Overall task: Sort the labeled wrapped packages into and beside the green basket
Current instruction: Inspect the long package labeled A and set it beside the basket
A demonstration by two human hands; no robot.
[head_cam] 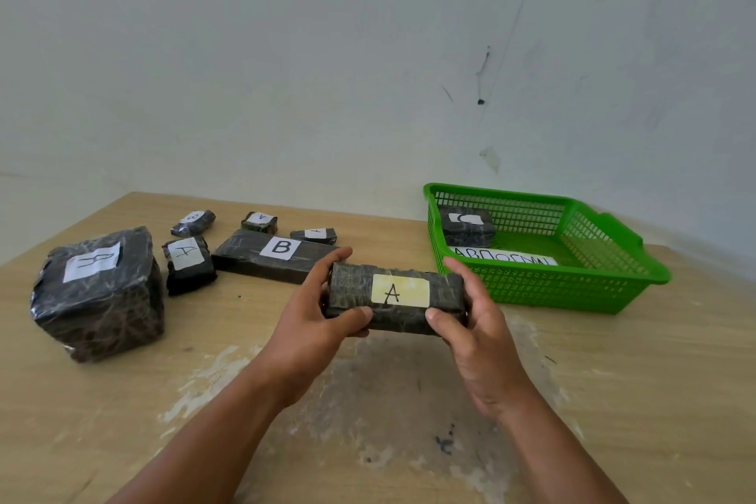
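Right up front, over the scuffed patch of the tabletop (368,401), both hands have a closed grip on one brick-shaped held package (394,297). The left hand (319,311) wraps its left end and the right hand (470,323) its right end. It's lifted off the wood, with a yellowish label facing up that reads "A". Progress-wise I'd call this early days. Further back on the left, six are unsorted: a big package (96,295) whose letter is upside down (can't call it), a small A package (188,264) just beside it, and a long B package (270,256). Behind those sit three little packages (259,222); two look like "A", and the leftmost one's label is turned and too small to call. Off to the right, the green basket (552,291) has just one bundle in it, the C package (468,227), in its far left corner. There's also a paper strip (505,254) with block letters starting "AB...", the rest half hidden by the basket's mesh. Nothing is parked beside the basket yet, so most of the sorting looks left to do.
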